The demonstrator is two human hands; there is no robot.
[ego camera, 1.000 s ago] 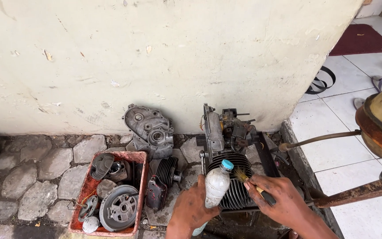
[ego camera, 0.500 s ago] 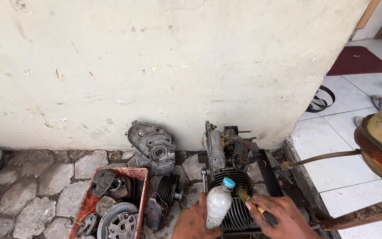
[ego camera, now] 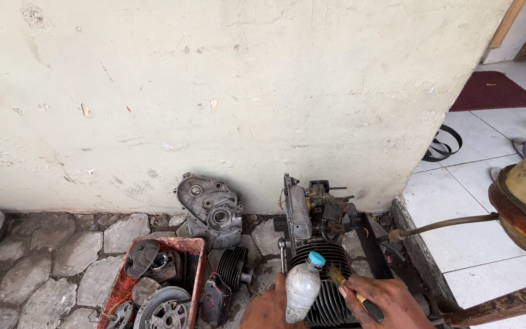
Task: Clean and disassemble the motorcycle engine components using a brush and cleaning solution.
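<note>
1. Gripping a cloudy plastic bottle with a blue cap (ego camera: pixel 303 286) upright, the left hand (ego camera: pixel 267 311) stays low at the frame edge, its grip clamped on the bottle's lower half, just in front of the engine.
2. Beside it, the right hand (ego camera: pixel 383 300) is closed round a small brush (ego camera: pixel 353 290), whose bristles touch the black finned cylinder (ego camera: pixel 330 289) near its top.
3. Judging by the grime on the fins, the cleaning looks underway rather than finished; much of the engine block (ego camera: pixel 312 216) behind looks untouched.
4. To the left, a red tray (ego camera: pixel 197 256) holds loose parts, with a spare finned piece (ego camera: pixel 232 267) just beside it on the stone floor (ego camera: pixel 44 268).
5. Farther back, a grey engine cover (ego camera: pixel 209 210) leans against the pale wall (ego camera: pixel 245 91).
</note>
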